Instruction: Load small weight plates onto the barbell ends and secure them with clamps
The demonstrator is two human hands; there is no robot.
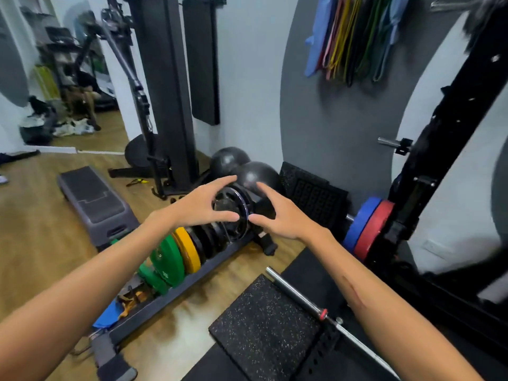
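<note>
A floor rack (pixel 176 295) holds upright weight plates: green (pixel 165 259), yellow (pixel 189 251) and several small black ones (pixel 233 213) at its far end. My left hand (pixel 203 204) and my right hand (pixel 280 215) hover on either side of the end black plate, fingers spread, holding nothing. The steel barbell (pixel 299 295) lies on the floor to the lower right, its bare sleeve end pointing toward the rack, a red ring on its shaft. No clamp is visible.
A speckled rubber mat (pixel 264 328) lies beside the bar. Blue and red plates (pixel 368 226) hang on the black power rack (pixel 439 160) at right. Two dark balls (pixel 258 174) sit behind the plates. A grey step platform (pixel 93 199) stands left on the wooden floor.
</note>
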